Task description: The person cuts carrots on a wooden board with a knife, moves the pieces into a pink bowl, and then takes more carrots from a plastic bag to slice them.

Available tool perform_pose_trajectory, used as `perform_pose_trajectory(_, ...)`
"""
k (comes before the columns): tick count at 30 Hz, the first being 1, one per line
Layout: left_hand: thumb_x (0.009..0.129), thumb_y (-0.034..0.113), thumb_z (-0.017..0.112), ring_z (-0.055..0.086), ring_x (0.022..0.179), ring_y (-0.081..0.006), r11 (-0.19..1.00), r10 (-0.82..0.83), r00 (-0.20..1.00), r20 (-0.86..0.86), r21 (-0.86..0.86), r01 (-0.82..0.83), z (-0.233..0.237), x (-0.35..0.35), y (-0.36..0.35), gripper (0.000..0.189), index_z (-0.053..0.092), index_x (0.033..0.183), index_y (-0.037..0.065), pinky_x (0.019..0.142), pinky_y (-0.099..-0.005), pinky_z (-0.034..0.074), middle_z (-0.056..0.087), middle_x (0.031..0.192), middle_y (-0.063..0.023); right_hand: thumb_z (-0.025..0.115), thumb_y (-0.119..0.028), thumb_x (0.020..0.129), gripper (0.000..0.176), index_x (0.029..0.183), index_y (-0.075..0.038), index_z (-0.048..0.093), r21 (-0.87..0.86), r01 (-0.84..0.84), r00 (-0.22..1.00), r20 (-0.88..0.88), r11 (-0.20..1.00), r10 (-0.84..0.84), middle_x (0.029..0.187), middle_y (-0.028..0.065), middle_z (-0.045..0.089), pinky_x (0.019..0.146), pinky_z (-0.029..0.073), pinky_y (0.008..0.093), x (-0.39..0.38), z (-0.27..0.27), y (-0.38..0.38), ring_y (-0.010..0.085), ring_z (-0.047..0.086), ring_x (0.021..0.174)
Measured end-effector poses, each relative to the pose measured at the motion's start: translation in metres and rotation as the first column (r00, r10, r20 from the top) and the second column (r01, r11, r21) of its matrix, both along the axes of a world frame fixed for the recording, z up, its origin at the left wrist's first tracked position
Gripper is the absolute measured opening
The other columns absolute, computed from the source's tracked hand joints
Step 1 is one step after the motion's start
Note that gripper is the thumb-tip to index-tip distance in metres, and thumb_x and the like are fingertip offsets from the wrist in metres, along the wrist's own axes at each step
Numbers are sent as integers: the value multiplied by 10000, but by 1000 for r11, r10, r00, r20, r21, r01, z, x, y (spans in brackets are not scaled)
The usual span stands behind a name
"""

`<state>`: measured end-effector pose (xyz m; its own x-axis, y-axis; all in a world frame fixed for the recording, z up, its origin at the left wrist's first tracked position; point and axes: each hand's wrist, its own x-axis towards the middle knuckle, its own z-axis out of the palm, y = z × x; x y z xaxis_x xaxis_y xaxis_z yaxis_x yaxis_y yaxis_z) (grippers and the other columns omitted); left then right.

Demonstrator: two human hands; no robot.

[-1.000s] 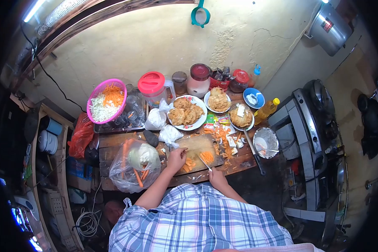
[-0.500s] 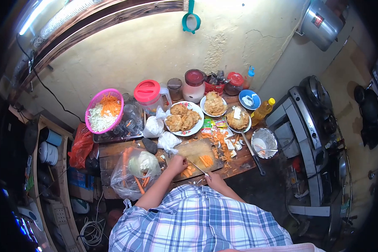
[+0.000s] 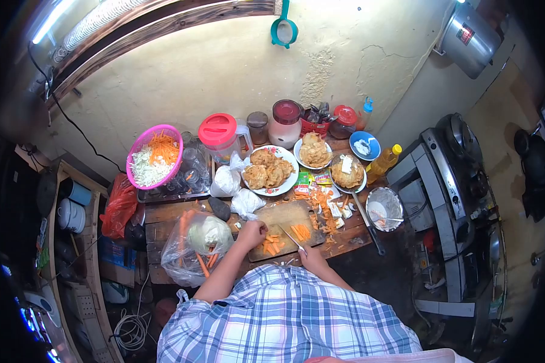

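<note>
The left hand (image 3: 254,232) is curled; I cannot tell if it holds anything. Just right of it, and nearer to it, one carrot pile (image 3: 273,244) sits on the board (image 3: 278,213). Next, the right hand (image 3: 312,257) grips a knife (image 3: 292,236) slanting away leftward.

Has L forearm (image 3: 229,267) bare, out fwd, running diag up-R in view, extended further than R side. Holds L hand (image 3: 255,232) w/ fingers bent in, approx half-fist; can't confirm any grip there, w/ fingertips too small to read. Has R forearm (image 3: 338,277) bare too, angled up-L, looking shorter in view. Holds R hand (image 3: 312,256) lower + closer in, w/ fingers closed in a grip. Has both hands in twd midline, near each other, not touching, L one higher in view.
</note>
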<state>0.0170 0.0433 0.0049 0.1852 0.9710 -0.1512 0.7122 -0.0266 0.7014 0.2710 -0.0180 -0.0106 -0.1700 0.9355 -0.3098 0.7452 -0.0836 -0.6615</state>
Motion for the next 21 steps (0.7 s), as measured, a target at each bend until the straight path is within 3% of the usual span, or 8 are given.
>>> perform_pose_trajectory(2,696,65,636,654,671,-220,999,-31,999,-9,11,31,0,1,1,166,684,840,-1,640,-310,516,665,742,-149,491,-235,913,283,903,40,556,15,-17,1000,4,1000,17,786,299,598,681,459,505,0,1,0,465,590,775)
perform_pose_trajectory(5,697,75,634,641,660,-181,999,-51,992,112,4,51,0,9,4,179,675,846,-15,630,-290,510,655,716,-133,473,-304,916,322,974,0,559,-67,65,997,40,996,-62,850,294,613,738,466,529,3,3,1,470,589,848)
perform_pose_trajectory(8,714,51,630,620,628,-165,997,-51,976,214,-50,63,-2,28,9,169,675,866,-9,618,-290,508,653,708,-107,490,-242,911,296,940,40,575,-32,159,987,-13,987,-159,785,290,608,679,465,499,3,9,0,449,603,771)
perform_pose_trajectory(10,738,30,625,608,627,-136,993,-36,918,395,-85,75,-16,44,12,166,664,894,-12,619,-277,505,654,727,-88,482,-246,914,305,950,39,582,0,145,989,-29,989,-145,795,288,611,688,468,495,3,5,-2,447,606,779)
perform_pose_trajectory(13,738,6,630,620,644,-153,998,-41,946,322,-36,56,-17,62,11,147,654,881,-16,619,-287,508,645,739,-102,479,-286,914,314,1001,-2,578,-43,147,989,-13,988,-147,888,283,620,758,473,506,5,11,-2,452,595,878)
perform_pose_trajectory(17,714,33,662,631,677,-223,992,-74,960,269,121,43,-16,63,2,142,651,847,-15,642,-323,514,637,762,-128,476,-254,918,309,941,36,580,25,156,988,-18,987,-156,809,291,610,701,465,497,11,8,-4,458,595,795)
perform_pose_trajectory(19,696,68,674,620,712,-301,951,-138,984,116,292,99,-19,59,-3,154,652,828,-8,684,-365,516,626,779,-150,474,-257,920,309,938,34,576,14,119,993,-16,993,-118,818,292,610,708,461,504,12,15,-4,464,589,797)
perform_pose_trajectory(21,700,77,666,614,737,-313,957,-152,979,136,266,112,-22,57,-7,152,660,829,-2,712,-371,511,632,796,-150,472,-258,921,308,941,32,573,3,89,996,-5,996,-89,821,292,610,710,459,511,10,16,-2,465,587,803)
